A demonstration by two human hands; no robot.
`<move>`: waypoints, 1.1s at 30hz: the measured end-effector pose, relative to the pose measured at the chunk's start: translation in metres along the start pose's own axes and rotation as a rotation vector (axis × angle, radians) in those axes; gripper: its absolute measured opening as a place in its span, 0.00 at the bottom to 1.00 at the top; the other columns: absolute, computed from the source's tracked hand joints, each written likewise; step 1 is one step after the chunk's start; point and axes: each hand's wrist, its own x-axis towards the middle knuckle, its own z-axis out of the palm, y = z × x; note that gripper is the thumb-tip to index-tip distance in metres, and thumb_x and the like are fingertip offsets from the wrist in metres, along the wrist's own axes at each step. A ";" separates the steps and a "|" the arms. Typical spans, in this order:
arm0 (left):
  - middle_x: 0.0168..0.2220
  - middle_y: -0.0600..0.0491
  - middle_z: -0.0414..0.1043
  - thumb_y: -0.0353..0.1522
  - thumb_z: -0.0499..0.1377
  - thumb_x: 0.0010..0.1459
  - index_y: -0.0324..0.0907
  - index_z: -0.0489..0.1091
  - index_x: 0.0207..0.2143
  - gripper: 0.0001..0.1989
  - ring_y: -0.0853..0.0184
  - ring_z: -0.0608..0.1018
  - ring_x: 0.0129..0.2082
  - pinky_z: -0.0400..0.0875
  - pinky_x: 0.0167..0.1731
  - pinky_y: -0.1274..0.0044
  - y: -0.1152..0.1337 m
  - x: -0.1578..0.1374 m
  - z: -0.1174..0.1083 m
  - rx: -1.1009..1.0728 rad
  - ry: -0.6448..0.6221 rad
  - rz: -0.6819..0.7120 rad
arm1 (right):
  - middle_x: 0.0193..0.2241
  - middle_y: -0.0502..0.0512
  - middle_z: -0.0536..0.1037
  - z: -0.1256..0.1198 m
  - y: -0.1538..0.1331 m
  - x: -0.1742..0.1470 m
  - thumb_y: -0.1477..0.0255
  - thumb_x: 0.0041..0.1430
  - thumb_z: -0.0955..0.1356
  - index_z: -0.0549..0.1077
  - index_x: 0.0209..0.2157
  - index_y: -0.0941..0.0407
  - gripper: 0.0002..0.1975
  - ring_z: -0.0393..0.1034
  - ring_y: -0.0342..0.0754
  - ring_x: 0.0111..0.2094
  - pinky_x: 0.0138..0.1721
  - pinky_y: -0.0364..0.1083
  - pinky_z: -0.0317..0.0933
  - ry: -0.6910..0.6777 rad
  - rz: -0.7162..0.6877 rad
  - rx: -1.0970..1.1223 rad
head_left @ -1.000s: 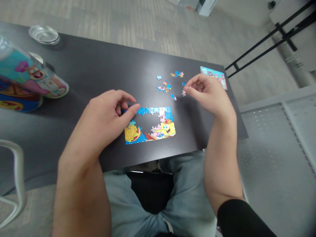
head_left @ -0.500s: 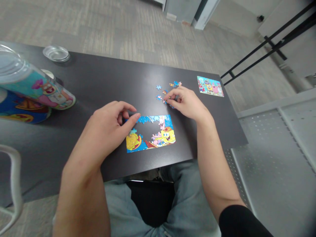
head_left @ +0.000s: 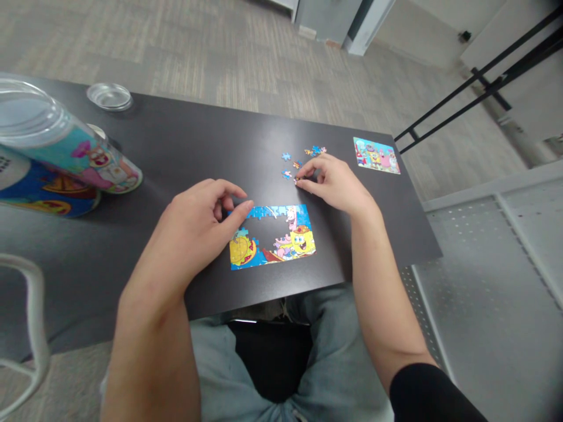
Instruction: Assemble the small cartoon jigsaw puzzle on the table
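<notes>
An office-like room, judging by its floor and furnishings

The floor [head_left: 185, 53] was laid with grey-beige carpet tiles, their streaky grain changing direction from square to square, the hard-wearing kind common in offices; a plain, dark, straight-edged table [head_left: 197, 140] stood there like a desk, a curved white tubular frame [head_left: 36, 310], perhaps part of a chair, showed at the left edge, and a grey perforated metal panel [head_left: 492, 299] filled the lower right. Black metal rails [head_left: 457, 97] slanted past the table's far right corner, with a bare pale wall [head_left: 424, 35] behind; whether this was a working office could not be told
</notes>
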 end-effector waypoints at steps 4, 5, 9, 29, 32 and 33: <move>0.39 0.50 0.85 0.51 0.71 0.72 0.54 0.87 0.49 0.14 0.52 0.81 0.35 0.73 0.35 0.61 0.002 0.000 0.001 0.002 0.003 -0.013 | 0.51 0.59 0.88 0.008 -0.004 0.003 0.63 0.77 0.84 0.90 0.51 0.47 0.07 0.84 0.64 0.52 0.65 0.64 0.79 0.048 -0.023 -0.022; 0.39 0.50 0.84 0.51 0.70 0.72 0.54 0.87 0.48 0.14 0.52 0.80 0.35 0.73 0.35 0.61 0.003 0.000 0.001 0.000 0.002 -0.021 | 0.52 0.60 0.88 0.011 -0.006 0.005 0.63 0.78 0.83 0.90 0.53 0.47 0.07 0.84 0.64 0.55 0.67 0.64 0.78 0.060 -0.025 -0.035; 0.38 0.50 0.82 0.51 0.70 0.71 0.55 0.86 0.48 0.13 0.52 0.80 0.35 0.71 0.36 0.60 0.007 0.000 0.000 -0.011 -0.009 -0.038 | 0.56 0.62 0.87 0.021 -0.013 0.011 0.62 0.78 0.83 0.90 0.53 0.47 0.08 0.83 0.66 0.60 0.72 0.64 0.75 0.051 -0.036 -0.055; 0.39 0.51 0.82 0.48 0.73 0.73 0.49 0.88 0.50 0.15 0.56 0.78 0.35 0.69 0.36 0.64 -0.003 0.000 0.007 -0.027 0.025 -0.002 | 0.38 0.53 0.84 0.020 -0.012 0.008 0.61 0.71 0.87 0.85 0.48 0.49 0.14 0.75 0.55 0.41 0.46 0.53 0.71 -0.095 -0.070 0.189; 0.38 0.51 0.81 0.47 0.74 0.72 0.49 0.89 0.50 0.13 0.56 0.78 0.35 0.69 0.36 0.64 -0.003 0.000 0.006 -0.023 0.024 -0.003 | 0.41 0.54 0.86 0.019 -0.010 0.008 0.58 0.72 0.86 0.87 0.51 0.50 0.15 0.75 0.53 0.40 0.45 0.52 0.71 -0.121 -0.071 0.215; 0.38 0.51 0.81 0.46 0.74 0.72 0.49 0.89 0.50 0.13 0.56 0.78 0.35 0.70 0.37 0.64 -0.003 0.000 0.006 -0.025 0.022 -0.005 | 0.42 0.54 0.86 0.019 -0.009 0.009 0.57 0.72 0.86 0.88 0.51 0.50 0.16 0.76 0.53 0.40 0.45 0.53 0.71 -0.126 -0.073 0.211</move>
